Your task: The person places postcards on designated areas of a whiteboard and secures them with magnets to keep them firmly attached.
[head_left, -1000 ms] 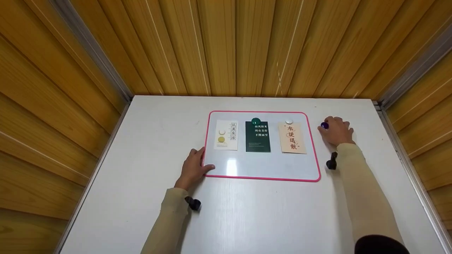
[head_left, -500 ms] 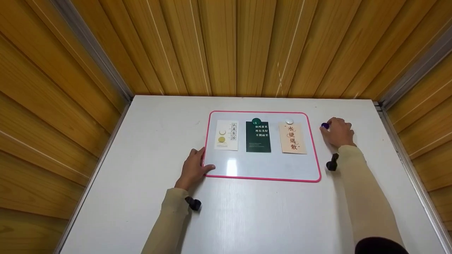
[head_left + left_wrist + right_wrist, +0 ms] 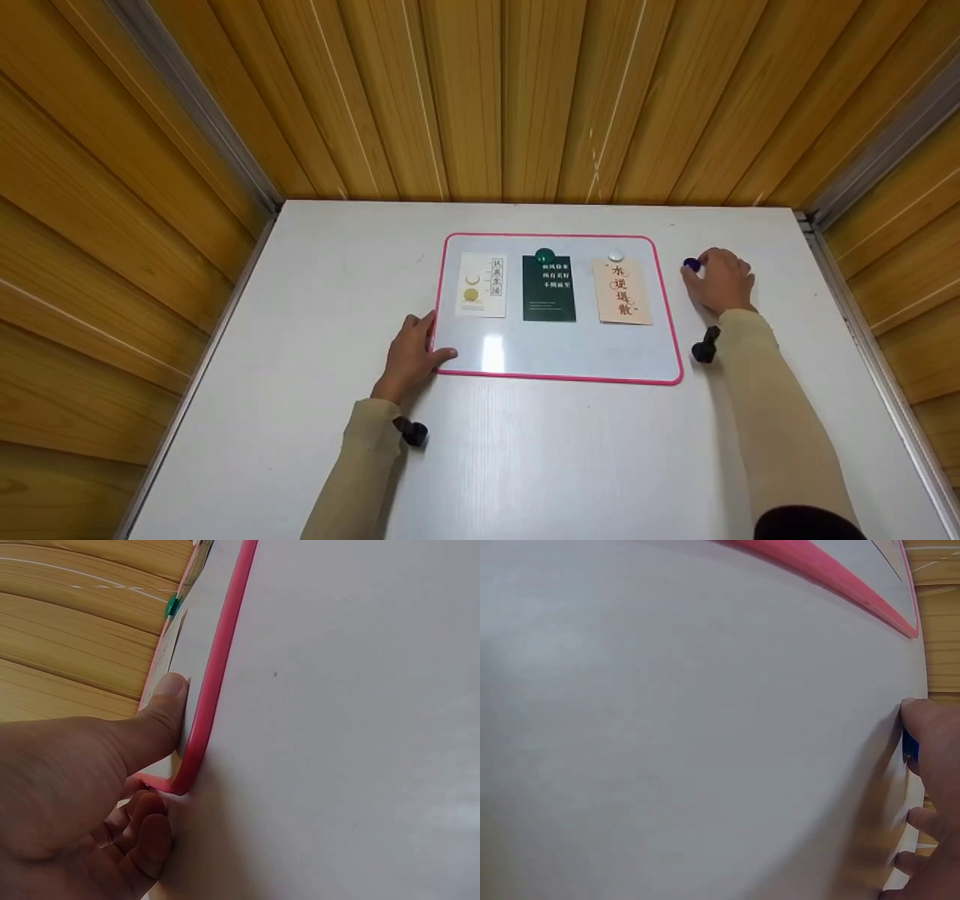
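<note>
My left hand [image 3: 411, 358] grips the lower left side of a pink-framed whiteboard [image 3: 555, 349] lying on the table. Its thumb presses on the board's face and its other fingers curl beside the frame, as the left wrist view shows. To the right of the board, my right hand [image 3: 721, 281] pinches a round purple-blue magnet [image 3: 691, 265] between thumb and forefinger, close to the tabletop. In the right wrist view the hand covers most of the magnet [image 3: 910, 744]. On the board lie a white card [image 3: 481, 286], a dark green card [image 3: 548, 292] and a peach card [image 3: 622, 292].
A green magnet [image 3: 545, 256] sits at the top of the dark green card, and a whitish magnet [image 3: 616, 255] at the top of the peach one. The white table [image 3: 525, 457] is enclosed by wood-look panels [image 3: 480, 105] at the back and sides.
My right hand has shifted very slightly right, the magnet still between thumb and forefinger. My left hand stays on the board's edge, and the cards lie as before.
</note>
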The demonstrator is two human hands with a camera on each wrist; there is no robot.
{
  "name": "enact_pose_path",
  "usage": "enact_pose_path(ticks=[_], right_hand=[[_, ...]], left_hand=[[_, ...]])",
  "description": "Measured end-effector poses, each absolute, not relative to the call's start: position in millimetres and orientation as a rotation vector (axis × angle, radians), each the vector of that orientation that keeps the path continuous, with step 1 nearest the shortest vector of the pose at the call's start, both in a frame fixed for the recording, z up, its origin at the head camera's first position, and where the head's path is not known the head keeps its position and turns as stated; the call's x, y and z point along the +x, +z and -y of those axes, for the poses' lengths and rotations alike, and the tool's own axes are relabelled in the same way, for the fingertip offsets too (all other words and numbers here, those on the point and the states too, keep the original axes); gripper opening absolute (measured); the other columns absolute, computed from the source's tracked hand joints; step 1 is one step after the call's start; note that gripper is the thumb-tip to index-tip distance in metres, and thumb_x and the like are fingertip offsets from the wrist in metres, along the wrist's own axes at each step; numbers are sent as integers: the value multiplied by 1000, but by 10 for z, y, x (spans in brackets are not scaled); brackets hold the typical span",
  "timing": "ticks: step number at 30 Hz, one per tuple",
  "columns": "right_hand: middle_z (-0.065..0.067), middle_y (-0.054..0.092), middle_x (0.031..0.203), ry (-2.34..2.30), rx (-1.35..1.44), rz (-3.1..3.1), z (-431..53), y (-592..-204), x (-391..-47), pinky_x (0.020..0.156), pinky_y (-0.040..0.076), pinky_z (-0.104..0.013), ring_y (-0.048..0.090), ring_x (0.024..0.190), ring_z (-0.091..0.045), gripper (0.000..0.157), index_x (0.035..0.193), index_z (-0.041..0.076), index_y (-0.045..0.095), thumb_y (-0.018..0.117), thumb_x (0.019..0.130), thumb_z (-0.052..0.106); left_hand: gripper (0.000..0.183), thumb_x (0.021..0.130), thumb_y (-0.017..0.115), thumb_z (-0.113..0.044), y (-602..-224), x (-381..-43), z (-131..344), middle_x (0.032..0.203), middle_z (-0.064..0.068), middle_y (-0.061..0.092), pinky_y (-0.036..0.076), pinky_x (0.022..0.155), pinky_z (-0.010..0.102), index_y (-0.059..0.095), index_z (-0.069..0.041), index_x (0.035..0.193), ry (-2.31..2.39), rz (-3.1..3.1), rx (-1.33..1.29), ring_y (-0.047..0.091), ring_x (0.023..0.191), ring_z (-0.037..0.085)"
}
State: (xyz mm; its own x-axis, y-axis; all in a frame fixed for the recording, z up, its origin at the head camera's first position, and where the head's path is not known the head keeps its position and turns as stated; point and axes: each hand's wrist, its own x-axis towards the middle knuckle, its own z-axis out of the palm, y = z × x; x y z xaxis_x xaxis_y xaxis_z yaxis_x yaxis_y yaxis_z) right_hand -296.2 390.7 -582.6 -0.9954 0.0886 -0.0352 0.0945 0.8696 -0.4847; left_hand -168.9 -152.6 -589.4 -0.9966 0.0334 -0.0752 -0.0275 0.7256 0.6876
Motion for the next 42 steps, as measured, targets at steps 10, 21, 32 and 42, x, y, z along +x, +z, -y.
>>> enact_pose_path(ticks=[10, 21, 32, 42], right_hand=[[-34, 46, 135, -763, 153, -3022, -3893, -5807, -2954, 101, 23, -73, 33, 126, -63, 51, 126, -11, 49, 57, 103, 34], [-34, 46, 133, -732, 192, -2995, -3896, -5823, -2978, 102, 23, -73, 32, 127, -63, 53, 127, -10, 49, 58, 103, 36], [-35, 44, 136, -790, 153, -2941, -3929, -5764, -2996, 98, 23, -76, 33, 123, -61, 57, 130, -10, 50, 55, 102, 40], [-34, 44, 134, -822, 176, -2959, -3903, -5731, -3013, 98, 27, -73, 35, 122, -57, 56, 128, -9, 52, 58, 101, 40]], left_hand=[[89, 81, 89, -30, -5912, -1701, 1529, 110, 9, 51, 45, 87, 39, 45, -8, 156, 1123, -2841, 0, 51, 91, 24], [89, 81, 89, -30, -5915, -1678, 1525, 109, 8, 51, 45, 88, 38, 45, -11, 156, 1137, -2831, -23, 51, 92, 23], [89, 81, 89, -31, -5929, -1701, 1544, 108, 9, 50, 44, 84, 38, 45, -9, 156, 1132, -2837, 11, 49, 89, 23], [89, 81, 89, -30, -5908, -1699, 1547, 107, 9, 51, 44, 85, 39, 45, -6, 155, 1140, -2844, 20, 49, 89, 23]])
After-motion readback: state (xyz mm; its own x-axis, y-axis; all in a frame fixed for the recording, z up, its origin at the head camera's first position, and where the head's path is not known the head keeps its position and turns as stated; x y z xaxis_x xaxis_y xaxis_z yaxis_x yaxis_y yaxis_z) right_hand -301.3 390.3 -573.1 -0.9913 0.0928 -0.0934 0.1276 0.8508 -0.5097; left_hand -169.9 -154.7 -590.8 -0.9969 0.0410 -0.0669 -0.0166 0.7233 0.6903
